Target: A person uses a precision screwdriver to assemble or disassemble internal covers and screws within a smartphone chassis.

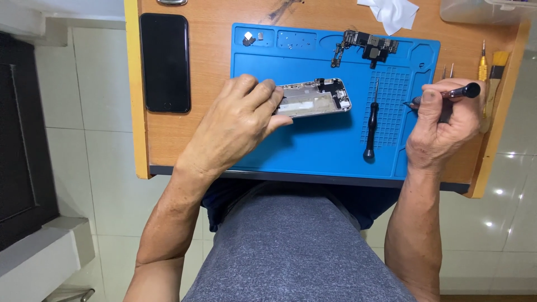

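At the frame's centre, the left hand (238,120) grips the near end of an opened silver phone housing (314,98) lying on the blue mat (330,151). At right, the right hand (439,126) is closed around a dark screwdriver (456,92); another screwdriver (371,126) lies between them.

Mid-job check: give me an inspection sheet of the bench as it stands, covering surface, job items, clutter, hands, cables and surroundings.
Surface: wooden table with a blue work mat on it.
Job's things: opened phone housing lying on the mat; circuit board at the mat's far edge; black screwdriver lying on the mat's gridded patch.
Clutter: black phone screen left of the mat; white cloth; brush and yellow-handled tool at the right edge.
Grippers: left hand grips the housing's near end; right hand holds a dark-handled tool.
Cables: nothing seen.
Surroundings: pale tiled floor; person seated, lap under the table.
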